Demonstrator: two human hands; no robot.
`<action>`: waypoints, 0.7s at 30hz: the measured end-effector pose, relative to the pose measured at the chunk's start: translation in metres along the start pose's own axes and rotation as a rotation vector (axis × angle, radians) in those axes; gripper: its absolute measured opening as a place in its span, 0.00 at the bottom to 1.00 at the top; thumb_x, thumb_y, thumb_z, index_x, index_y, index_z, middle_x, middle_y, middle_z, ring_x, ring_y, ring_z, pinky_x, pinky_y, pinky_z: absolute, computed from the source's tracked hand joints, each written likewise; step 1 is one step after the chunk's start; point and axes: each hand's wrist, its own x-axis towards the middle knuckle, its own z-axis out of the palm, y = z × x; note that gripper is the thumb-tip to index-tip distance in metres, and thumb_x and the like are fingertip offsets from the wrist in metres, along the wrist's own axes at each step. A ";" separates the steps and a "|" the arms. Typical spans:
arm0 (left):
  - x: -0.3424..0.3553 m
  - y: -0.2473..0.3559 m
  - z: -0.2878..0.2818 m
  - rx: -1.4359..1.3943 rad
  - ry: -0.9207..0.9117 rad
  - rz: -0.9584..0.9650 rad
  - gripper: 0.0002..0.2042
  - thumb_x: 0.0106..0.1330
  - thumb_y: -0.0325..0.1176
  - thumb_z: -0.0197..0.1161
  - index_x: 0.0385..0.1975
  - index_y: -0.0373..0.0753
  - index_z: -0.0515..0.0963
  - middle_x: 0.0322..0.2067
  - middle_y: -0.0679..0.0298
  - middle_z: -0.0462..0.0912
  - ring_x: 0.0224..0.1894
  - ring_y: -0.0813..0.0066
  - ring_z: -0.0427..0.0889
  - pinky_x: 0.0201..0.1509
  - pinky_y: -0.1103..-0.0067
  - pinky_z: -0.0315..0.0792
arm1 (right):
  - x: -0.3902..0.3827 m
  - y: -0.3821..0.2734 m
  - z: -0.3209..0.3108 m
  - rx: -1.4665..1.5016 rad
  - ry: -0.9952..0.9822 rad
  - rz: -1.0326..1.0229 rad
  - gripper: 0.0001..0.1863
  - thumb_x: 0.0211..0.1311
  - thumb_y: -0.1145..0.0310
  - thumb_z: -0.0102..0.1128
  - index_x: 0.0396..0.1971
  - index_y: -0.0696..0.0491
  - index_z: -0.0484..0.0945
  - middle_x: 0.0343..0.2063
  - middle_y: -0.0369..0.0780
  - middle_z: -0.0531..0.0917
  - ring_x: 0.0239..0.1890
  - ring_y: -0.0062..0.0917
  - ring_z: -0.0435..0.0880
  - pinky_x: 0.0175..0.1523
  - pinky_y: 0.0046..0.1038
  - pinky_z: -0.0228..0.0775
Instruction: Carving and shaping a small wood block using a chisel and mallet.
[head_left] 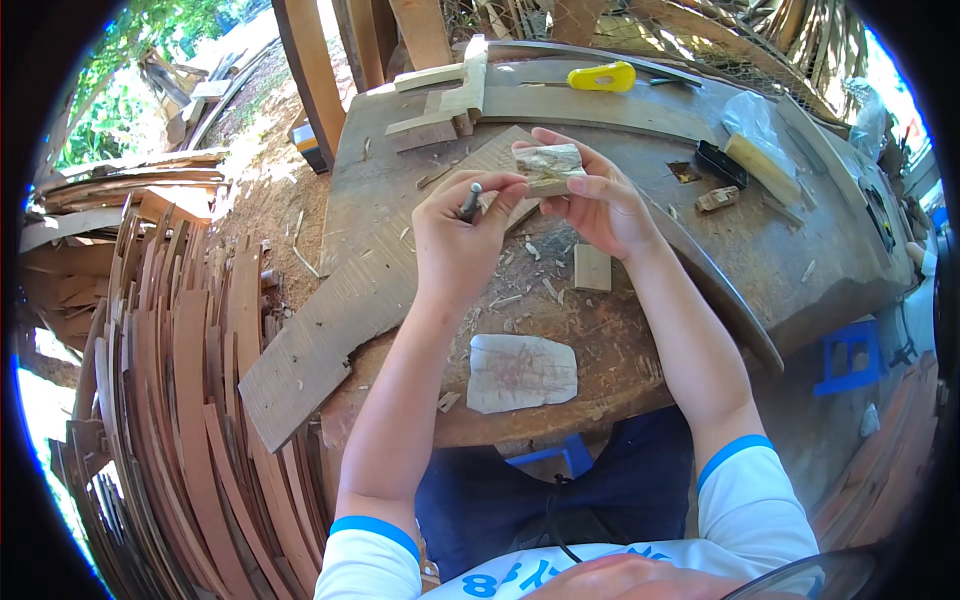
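Note:
My right hand grips a small rough block of wood, pale and uneven on top, between thumb and fingers above the workbench. At its left side, the fingertips of my left hand reach the block. A grey metal rod-like tool with a rounded end sticks up from my closed left hand; its other end is hidden. Below the hands, a small square wood block lies among shavings. Nearer to me rests a flat whitish slab with worn brown marks.
A long board crosses the bench's left side and overhangs its edge. At the back are joined wood pieces and a yellow tool. A black case and plastic bag lie right. Stacked planks stand left; a blue stool right.

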 end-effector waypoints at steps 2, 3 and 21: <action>0.001 0.001 -0.001 0.004 0.011 -0.044 0.07 0.70 0.31 0.70 0.42 0.37 0.89 0.33 0.70 0.88 0.29 0.90 0.73 0.33 0.86 0.65 | 0.001 -0.001 -0.003 0.032 -0.028 -0.054 0.37 0.62 0.71 0.64 0.72 0.56 0.63 0.70 0.47 0.70 0.61 0.29 0.81 0.56 0.29 0.80; 0.001 0.000 -0.002 -0.047 0.018 -0.079 0.08 0.71 0.31 0.68 0.43 0.35 0.88 0.34 0.67 0.89 0.33 0.86 0.78 0.39 0.84 0.69 | 0.000 -0.001 -0.003 0.029 -0.027 -0.057 0.37 0.62 0.71 0.64 0.72 0.56 0.63 0.70 0.47 0.70 0.61 0.29 0.81 0.56 0.29 0.80; -0.002 0.000 -0.001 -0.182 -0.026 -0.243 0.17 0.68 0.32 0.70 0.51 0.27 0.82 0.41 0.59 0.88 0.41 0.78 0.85 0.44 0.82 0.78 | -0.003 0.002 0.018 -0.119 -0.025 -0.059 0.42 0.60 0.81 0.69 0.74 0.49 0.63 0.68 0.40 0.71 0.65 0.30 0.76 0.64 0.37 0.77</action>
